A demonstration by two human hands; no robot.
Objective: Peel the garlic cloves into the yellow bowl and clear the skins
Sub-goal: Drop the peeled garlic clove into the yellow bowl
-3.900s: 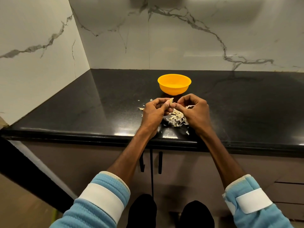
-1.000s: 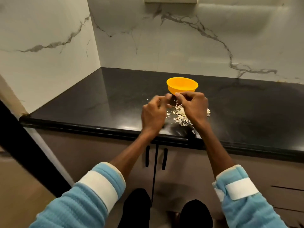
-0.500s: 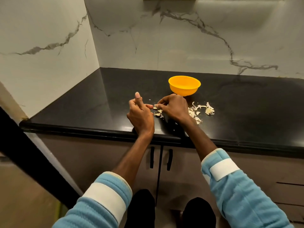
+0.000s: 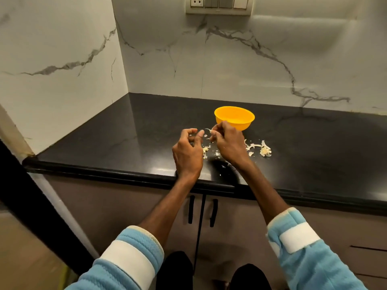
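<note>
Presently held: a small pale garlic piece (image 4: 208, 130), pinched in the curled fingertips of the right hand (image 4: 227, 144).
Left hand (image 4: 188, 152): just beside the right, fingers curled, thumb near a fingertip; I cannot tell whether it pinches anything.
Yellow bowl (image 4: 240, 124): upright, just behind the right hand; contents hidden.
Skins (image 4: 264, 151): loose scraps right of the right hand, smaller bits between the hands.
Countertop (image 4: 125, 132): black, glossy, under everything.
</note>
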